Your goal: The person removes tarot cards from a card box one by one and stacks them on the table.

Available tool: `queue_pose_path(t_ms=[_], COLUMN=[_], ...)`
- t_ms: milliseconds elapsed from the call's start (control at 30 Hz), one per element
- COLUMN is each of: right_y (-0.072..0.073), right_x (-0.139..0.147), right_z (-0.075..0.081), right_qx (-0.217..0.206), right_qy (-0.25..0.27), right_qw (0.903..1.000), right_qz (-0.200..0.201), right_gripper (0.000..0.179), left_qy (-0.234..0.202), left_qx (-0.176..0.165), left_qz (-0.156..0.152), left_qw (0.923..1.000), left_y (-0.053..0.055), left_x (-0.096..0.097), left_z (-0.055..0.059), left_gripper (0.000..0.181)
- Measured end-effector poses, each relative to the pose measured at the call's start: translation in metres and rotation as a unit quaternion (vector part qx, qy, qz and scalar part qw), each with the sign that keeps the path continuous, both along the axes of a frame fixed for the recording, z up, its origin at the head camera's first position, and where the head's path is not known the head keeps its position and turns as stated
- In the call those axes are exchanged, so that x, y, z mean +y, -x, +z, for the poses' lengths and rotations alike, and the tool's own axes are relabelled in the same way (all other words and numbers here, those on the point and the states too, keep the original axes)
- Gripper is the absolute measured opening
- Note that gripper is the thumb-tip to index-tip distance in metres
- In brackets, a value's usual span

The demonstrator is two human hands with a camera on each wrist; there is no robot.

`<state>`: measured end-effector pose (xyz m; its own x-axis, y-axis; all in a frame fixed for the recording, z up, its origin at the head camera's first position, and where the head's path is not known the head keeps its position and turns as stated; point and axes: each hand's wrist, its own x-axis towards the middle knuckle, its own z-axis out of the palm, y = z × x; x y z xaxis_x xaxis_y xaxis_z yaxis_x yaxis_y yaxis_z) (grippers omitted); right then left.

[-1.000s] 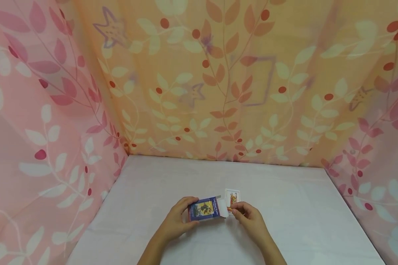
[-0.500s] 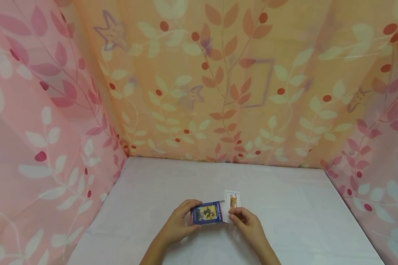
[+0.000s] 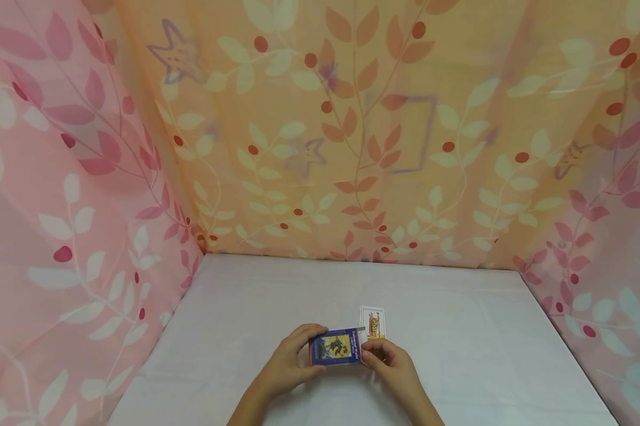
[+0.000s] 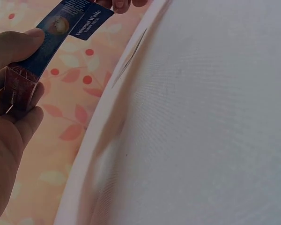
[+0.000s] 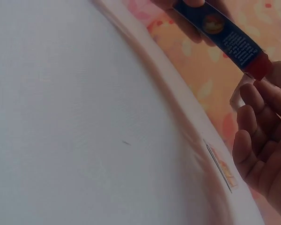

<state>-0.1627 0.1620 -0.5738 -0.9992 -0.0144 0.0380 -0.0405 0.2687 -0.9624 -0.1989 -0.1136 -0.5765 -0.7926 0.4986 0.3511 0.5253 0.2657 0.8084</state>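
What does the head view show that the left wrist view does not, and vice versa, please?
Only the head view shows the front picture of the box, the printed face of the card on the table, most of the right hand and the purple stars on the cloth.

Only the left wrist view shows the box's narrow side, with its round picture and small print.

Both show the box, the left hand gripping it, fingers of the right hand, the table, the cloth and the card.
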Motion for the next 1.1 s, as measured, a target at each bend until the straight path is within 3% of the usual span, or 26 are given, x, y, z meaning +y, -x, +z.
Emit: queue_pose_path(t_ms=[400,733,1100], right_y=[-0.0010,0.0036,0.0011], right_x=[-0.0057,-0.0064,-0.0085], right_z=[-0.0035,-0.0092,-0.0025], right_qx=[-0.034,-0.033,-0.028], right_qy=[0.008,-0.025,0.001], right_qw=[0.9993,0.9990,0.9990], right_qz=[-0.014,-0.018,-0.033], right_gripper=[0.022,0.020,0.020], left_qy=[-0.012,-0.008,-0.005], left_qx=[-0.010,0.005,-0.014], left_qz=[-0.016,-0.015,-0.002], left_qw=[0.9998,0.9998,0.9999], left_y=[-0.0058,-0.0038,-0.0032], left_x=[0.0019,0.0021,0.0017], left_z=[0.0028,-0.0002,0.0031], left_gripper=[0.077,0.078,0.079])
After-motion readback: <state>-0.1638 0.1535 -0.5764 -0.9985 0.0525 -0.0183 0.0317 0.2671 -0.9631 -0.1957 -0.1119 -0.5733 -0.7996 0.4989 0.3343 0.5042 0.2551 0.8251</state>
